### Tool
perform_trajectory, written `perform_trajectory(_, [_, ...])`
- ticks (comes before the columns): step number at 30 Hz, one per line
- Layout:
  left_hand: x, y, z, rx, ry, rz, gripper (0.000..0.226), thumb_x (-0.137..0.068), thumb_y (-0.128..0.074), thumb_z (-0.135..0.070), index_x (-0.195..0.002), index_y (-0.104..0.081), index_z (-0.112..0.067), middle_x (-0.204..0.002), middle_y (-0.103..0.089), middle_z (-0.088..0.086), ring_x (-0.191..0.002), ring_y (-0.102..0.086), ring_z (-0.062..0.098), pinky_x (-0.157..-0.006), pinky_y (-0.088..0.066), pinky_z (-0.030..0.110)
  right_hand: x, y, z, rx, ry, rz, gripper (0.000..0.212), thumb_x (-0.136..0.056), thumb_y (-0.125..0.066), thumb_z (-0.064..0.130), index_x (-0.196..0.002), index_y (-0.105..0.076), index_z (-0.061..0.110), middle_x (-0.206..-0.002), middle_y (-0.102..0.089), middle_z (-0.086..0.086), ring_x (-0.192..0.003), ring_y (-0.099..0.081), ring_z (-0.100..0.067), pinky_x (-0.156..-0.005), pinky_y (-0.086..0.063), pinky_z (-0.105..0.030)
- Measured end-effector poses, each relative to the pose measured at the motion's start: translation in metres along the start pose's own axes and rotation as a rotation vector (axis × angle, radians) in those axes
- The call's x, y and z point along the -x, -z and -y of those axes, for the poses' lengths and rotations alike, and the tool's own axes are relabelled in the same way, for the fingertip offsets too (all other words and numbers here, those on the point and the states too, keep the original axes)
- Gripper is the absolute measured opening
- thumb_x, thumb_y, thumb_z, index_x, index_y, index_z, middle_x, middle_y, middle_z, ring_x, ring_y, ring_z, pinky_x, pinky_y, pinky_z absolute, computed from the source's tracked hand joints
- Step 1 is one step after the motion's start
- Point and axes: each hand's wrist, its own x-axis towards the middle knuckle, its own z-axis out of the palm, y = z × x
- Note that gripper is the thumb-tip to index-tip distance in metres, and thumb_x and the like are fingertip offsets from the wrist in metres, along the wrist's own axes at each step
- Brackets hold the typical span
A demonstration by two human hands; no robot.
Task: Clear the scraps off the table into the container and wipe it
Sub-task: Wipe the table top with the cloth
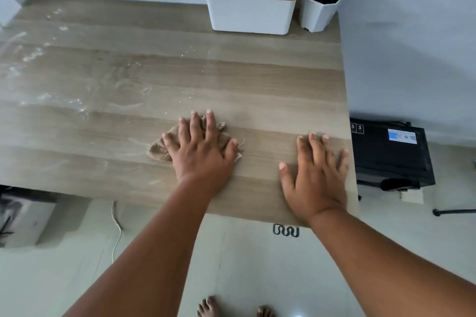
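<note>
On counter (257, 80): left hand (203, 152) flat, pressing brown cloth (159, 149); right hand (316, 175) open, bracing.
Risk: white smears (31, 56) far left get missed or smeared wider.

Left hand (203, 152) flat, fingers spread, pressing brown cloth (161, 149) onto wooden table (231, 80). Right hand (315, 175) flat on bare tabletop near right edge. White streaks and crumbs (33, 56) across left side. Tissue box (251, 5) and potted plant (320, 2) at far edge.
</note>
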Motion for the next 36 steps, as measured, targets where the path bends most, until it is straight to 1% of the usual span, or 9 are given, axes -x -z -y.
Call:
perform_trajectory(5, [0.028,-0.001,-0.012,0.017,-0.169,-0.006,0.077,-0.095,-0.023,-0.067,-0.163,-0.02,-0.03,-0.172,-0.014,0.01,-0.158,-0.008,0.035,-0.123,-0.001,0.065,-0.004,0.004,0.001,-0.005,-0.043,0.016,0.072,-0.093,-0.03,0.059,-0.15,-0.043,0.017,-0.163,-0.033,-0.011,-0.153,-0.023,-0.035,-0.124,-0.008,-0.065])
perform_trajectory(10, [0.061,0.006,0.049,0.009,-0.509,-0.074,0.068,-0.097,-0.04,-0.06,-0.157,-0.041,-0.028,-0.167,-0.032,0.006,-0.155,-0.027,0.03,-0.121,-0.018,0.062,-0.04,0.012,0.041,-0.003,-0.214,0.031,0.057,-0.096,-0.033,0.047,-0.144,-0.045,0.019,-0.158,-0.034,-0.013,-0.15,-0.023,-0.036,-0.118,-0.01,-0.075])
perform_trajectory(12, [0.051,0.008,0.077,-0.019,-0.51,-0.098,0.071,-0.095,-0.043,-0.064,-0.157,-0.041,-0.029,-0.166,-0.034,0.004,-0.156,-0.027,0.028,-0.121,-0.017,0.063,-0.067,0.009,0.067,-0.037,-0.286,0.062,0.063,-0.093,-0.029,0.049,-0.149,-0.037,0.023,-0.166,-0.024,-0.013,-0.155,-0.014,-0.039,-0.117,-0.003,-0.077])
perform_trajectory(15, [0.026,0.011,0.099,-0.04,-0.372,-0.08,0.082,-0.089,-0.041,-0.075,-0.159,-0.035,-0.033,-0.168,-0.03,0.005,-0.157,-0.022,0.029,-0.122,-0.013,0.066,-0.089,-0.003,0.09,-0.031,-0.327,0.091,0.08,-0.087,-0.02,0.062,-0.16,-0.021,0.029,-0.173,-0.003,-0.011,-0.156,0.007,-0.047,-0.116,0.007,-0.075])
perform_trajectory(18, [-0.005,0.012,0.098,-0.042,-0.246,-0.042,0.088,-0.086,-0.035,-0.082,-0.16,-0.026,-0.036,-0.17,-0.024,0.005,-0.158,-0.015,0.03,-0.122,-0.009,0.068,-0.093,-0.013,0.092,0.019,-0.335,0.074,0.088,-0.086,-0.013,0.073,-0.163,-0.015,0.03,-0.174,0.0,-0.009,-0.156,0.008,-0.048,-0.115,0.008,-0.075])
perform_trajectory(24, [-0.056,0.012,0.055,-0.005,-0.088,-0.03,0.092,-0.085,-0.024,-0.083,-0.162,-0.016,-0.034,-0.172,-0.014,0.009,-0.159,-0.005,0.033,-0.12,-0.002,0.071,-0.088,-0.009,0.092,0.008,-0.31,0.045,0.088,-0.089,-0.015,0.074,-0.163,-0.016,0.027,-0.174,-0.001,-0.006,-0.158,0.007,-0.04,-0.118,0.007,-0.073])
perform_trajectory(28, [-0.086,0.011,0.024,0.024,-0.173,-0.023,0.091,-0.085,-0.025,-0.079,-0.162,-0.018,-0.031,-0.171,-0.016,0.01,-0.159,-0.007,0.034,-0.121,-0.001,0.069,-0.091,-0.008,0.092,-0.017,-0.257,0.034,0.089,-0.091,-0.022,0.07,-0.164,-0.018,0.02,-0.174,-0.002,-0.002,-0.16,0.008,-0.025,-0.119,0.012,-0.069])
perform_trajectory(33, [-0.088,0.011,0.019,0.027,-0.371,-0.013,0.08,-0.093,-0.026,-0.07,-0.162,-0.025,-0.029,-0.172,-0.018,0.007,-0.159,-0.01,0.031,-0.125,-0.004,0.06,-0.093,-0.009,0.091,0.029,-0.253,0.037,0.09,-0.092,-0.012,0.073,-0.165,-0.013,0.02,-0.174,0.002,-0.002,-0.16,0.01,-0.026,-0.121,0.009,-0.069])
perform_trajectory(36, [-0.077,0.012,0.037,0.022,-0.51,-0.041,0.072,-0.098,-0.033,-0.063,-0.16,-0.034,-0.026,-0.169,-0.028,0.007,-0.158,-0.019,0.03,-0.125,-0.013,0.06,-0.095,-0.009,0.092,0.024,-0.257,0.038,0.09,-0.093,-0.011,0.074,-0.165,-0.01,0.02,-0.174,0.005,-0.001,-0.159,0.012,-0.025,-0.121,0.009,-0.068])
